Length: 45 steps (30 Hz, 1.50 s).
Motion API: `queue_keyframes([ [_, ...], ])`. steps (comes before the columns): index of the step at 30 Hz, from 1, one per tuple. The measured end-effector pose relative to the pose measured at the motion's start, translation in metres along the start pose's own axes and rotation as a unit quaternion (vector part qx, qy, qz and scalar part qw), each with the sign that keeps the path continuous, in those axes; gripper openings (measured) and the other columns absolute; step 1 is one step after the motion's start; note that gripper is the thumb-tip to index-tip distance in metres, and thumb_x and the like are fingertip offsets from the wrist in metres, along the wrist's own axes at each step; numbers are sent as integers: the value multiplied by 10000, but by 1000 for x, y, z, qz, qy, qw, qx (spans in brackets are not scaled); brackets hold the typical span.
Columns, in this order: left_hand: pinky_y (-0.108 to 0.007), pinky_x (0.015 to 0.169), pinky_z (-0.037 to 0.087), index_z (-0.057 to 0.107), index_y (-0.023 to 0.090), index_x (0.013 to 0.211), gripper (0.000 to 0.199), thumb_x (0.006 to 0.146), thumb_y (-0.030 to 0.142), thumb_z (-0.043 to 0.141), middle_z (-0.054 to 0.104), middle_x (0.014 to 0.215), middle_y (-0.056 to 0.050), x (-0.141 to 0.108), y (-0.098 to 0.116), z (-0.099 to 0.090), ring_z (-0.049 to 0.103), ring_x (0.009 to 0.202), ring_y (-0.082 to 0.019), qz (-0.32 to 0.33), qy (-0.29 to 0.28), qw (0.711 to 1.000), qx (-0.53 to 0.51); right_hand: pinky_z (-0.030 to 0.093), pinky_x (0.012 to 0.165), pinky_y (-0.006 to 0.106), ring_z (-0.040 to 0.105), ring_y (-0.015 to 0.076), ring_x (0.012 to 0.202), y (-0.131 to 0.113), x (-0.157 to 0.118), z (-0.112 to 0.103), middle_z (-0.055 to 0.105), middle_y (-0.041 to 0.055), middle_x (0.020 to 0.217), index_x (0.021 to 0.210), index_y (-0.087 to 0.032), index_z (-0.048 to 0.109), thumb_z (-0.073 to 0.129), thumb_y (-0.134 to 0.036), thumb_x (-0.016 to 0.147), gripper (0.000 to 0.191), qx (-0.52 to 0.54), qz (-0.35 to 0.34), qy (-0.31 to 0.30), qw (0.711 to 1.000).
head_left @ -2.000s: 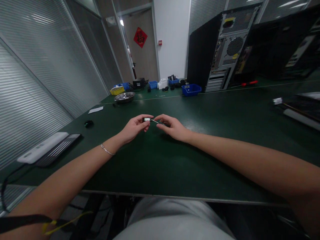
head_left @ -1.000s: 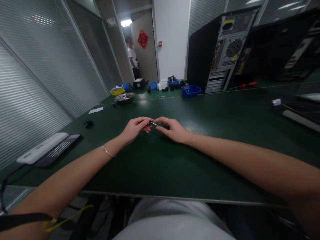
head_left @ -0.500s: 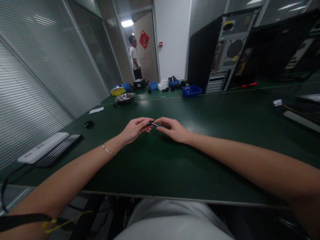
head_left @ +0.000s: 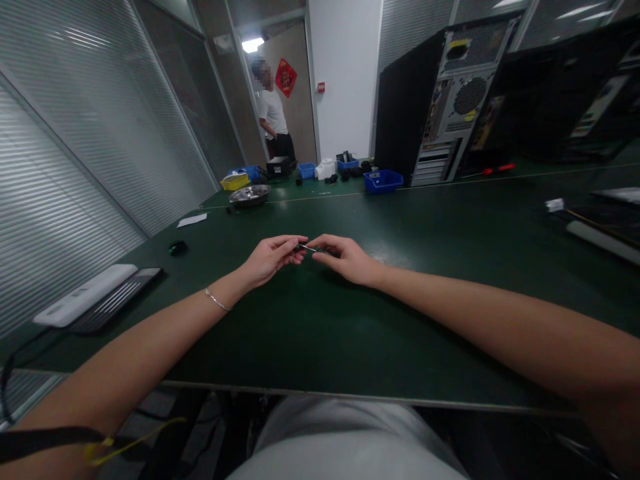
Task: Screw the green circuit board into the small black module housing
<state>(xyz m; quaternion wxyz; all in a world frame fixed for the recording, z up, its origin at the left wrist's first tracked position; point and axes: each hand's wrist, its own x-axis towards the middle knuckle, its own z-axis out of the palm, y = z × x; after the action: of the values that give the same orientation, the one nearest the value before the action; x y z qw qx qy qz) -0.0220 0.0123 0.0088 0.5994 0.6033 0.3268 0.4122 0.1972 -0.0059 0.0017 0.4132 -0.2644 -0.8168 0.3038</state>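
Observation:
Over the middle of the green table (head_left: 280, 333), my left hand (head_left: 273, 259) pinches a thin metal rod (head_left: 309, 249) by its dark end between thumb and fingers. That end is mostly hidden, so the rod's exact kind is unclear. From the other side my right hand (head_left: 347, 259) closes thumb and index finger around the rod's bright tip. The two hands nearly touch, with a short length of the rod showing between them.
Left stand a power strip (head_left: 85, 295), a small dark object (head_left: 177, 247) and white paper (head_left: 192, 220). Farther back are a metal bowl (head_left: 250, 195), a yellow bin (head_left: 235, 181), a blue bin (head_left: 383, 181) and a computer tower (head_left: 415, 107). A person (head_left: 274, 120) is at the doorway.
My hands and the rod between them have hardly moved. In the doorway, the person has come closer and a little to the right.

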Motion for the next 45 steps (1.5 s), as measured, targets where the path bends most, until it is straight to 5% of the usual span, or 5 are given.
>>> queue_keyframes([
  [19, -282, 701, 514, 677, 143, 1089, 312, 855, 340, 616, 669, 928, -86, -2, 5, 0, 613, 764, -145, 50, 3, 993, 104, 455, 703, 285, 581, 153, 789, 2, 2, -1, 665, 46, 960, 1107, -177, 634, 545, -299, 895, 260, -7, 29, 19, 999],
  [29, -347, 809, 491, 607, 232, 1237, 397, 848, 310, 607, 613, 1118, -86, -14, 14, 12, 591, 916, -211, 155, -51, 916, 366, 394, 575, 251, 513, 125, 633, 3, 2, -1, 606, 15, 776, 995, -159, 641, 522, -352, 895, 249, -30, 56, 83, 995],
  [35, -357, 834, 482, 572, 245, 1277, 416, 867, 313, 583, 593, 1161, -89, -13, 14, 9, 588, 949, -219, 153, -70, 914, 369, 397, 596, 255, 508, 130, 659, 5, 2, -2, 603, 17, 814, 1030, -170, 616, 521, -354, 897, 246, -42, 47, 91, 994],
  [42, -364, 927, 429, 689, 264, 1116, 278, 906, 233, 509, 615, 1113, -75, -10, 8, 9, 571, 1038, -222, 208, -137, 869, 428, 412, 671, 275, 531, 148, 728, 0, 2, -1, 622, 30, 896, 1087, -177, 590, 569, -287, 862, 252, -75, 29, 100, 992],
  [45, -365, 904, 449, 688, 250, 1114, 269, 897, 254, 529, 633, 1104, -78, -10, 8, 9, 590, 1011, -222, 193, -114, 884, 410, 416, 688, 277, 544, 154, 750, 0, 2, -2, 629, 39, 915, 1081, -167, 592, 573, -271, 858, 247, -81, 24, 99, 991],
])
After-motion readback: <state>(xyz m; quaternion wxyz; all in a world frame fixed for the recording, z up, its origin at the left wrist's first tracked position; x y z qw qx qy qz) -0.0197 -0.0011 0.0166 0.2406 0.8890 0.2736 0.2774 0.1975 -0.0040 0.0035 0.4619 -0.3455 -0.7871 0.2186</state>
